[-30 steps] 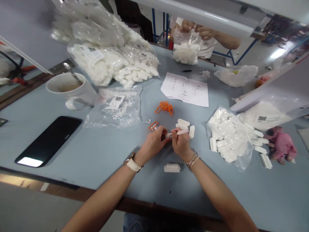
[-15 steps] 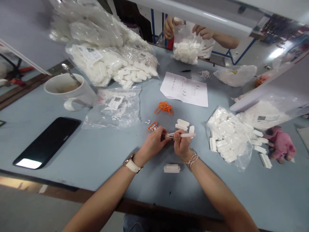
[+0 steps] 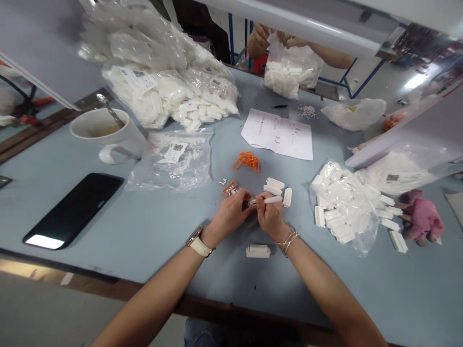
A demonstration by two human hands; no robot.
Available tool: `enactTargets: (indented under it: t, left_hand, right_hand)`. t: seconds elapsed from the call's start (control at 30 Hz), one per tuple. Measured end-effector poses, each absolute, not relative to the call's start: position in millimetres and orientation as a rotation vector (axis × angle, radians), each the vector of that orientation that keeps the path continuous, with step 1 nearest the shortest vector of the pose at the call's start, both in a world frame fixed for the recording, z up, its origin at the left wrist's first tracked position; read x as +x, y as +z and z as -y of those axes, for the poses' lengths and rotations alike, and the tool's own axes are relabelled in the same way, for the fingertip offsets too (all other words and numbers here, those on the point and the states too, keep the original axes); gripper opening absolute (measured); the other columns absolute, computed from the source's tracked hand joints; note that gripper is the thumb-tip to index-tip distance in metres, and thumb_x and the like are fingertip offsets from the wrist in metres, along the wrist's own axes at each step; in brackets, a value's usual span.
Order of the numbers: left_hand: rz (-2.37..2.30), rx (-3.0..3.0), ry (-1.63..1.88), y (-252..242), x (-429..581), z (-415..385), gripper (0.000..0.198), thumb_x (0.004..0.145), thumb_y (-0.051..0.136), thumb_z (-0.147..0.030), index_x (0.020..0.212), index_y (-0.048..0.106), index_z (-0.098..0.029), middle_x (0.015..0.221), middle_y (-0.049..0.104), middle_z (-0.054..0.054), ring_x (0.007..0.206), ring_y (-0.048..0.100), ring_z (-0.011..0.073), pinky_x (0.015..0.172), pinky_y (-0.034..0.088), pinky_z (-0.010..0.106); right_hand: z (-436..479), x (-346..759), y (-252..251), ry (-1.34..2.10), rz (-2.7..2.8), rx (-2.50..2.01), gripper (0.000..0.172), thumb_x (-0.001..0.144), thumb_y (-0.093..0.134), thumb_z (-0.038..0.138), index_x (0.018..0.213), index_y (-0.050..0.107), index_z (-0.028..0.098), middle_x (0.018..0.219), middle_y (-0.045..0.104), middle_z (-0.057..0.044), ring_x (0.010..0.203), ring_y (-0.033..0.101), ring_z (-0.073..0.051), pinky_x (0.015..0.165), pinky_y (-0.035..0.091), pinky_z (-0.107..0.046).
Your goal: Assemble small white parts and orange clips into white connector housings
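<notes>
My left hand is closed, thumb and fingers pinching a small white plastic part that they largely cover. In my right hand is a white pen-like tool, gripped like a pencil; its tip meets the part beside my left fingertips. Just beyond my left hand, a single orange frame lies among tiny white pieces. White plastic housings rest beyond my right hand, with another upright one beside them. Nearer to me sits one more white housing.
Orange frames are heaped behind my hands, before a printed sheet. Left are a phone, a mug with a spoon and bagged parts. An open bag of housings lies right. Across, a co-worker's hands hold a bag.
My right hand has shifted slightly left toward the part, and the tool's rear end sits further left. My left hand has barely moved. The co-worker's hands have come together at their bag's top.
</notes>
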State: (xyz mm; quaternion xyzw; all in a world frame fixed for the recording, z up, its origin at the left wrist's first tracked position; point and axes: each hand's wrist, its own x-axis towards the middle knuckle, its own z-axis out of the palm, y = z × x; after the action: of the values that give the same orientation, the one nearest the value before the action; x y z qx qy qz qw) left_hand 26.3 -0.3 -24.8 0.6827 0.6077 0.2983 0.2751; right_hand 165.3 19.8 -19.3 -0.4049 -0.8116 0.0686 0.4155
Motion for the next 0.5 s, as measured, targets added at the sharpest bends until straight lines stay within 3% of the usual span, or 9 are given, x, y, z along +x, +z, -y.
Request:
enactTargets:
  t: [0.5]
  left_hand:
    - [-1.628,1.842,0.812,-28,26,0,0.016,0.074,0.058,-0.027,0.083,0.046,-0.021,0.075,0.063,0.002,0.065,0.061,0.0192,0.061,0.047,0.031]
  right_hand:
    - [-16,172,-33,0.364,1.885,-0.954,0.028,0.094,0.033,0.028,0.073,0.05,0.019,0.058,0.053,0.0,0.051,0.05,-0.012,0.051,0.041,-0.025]
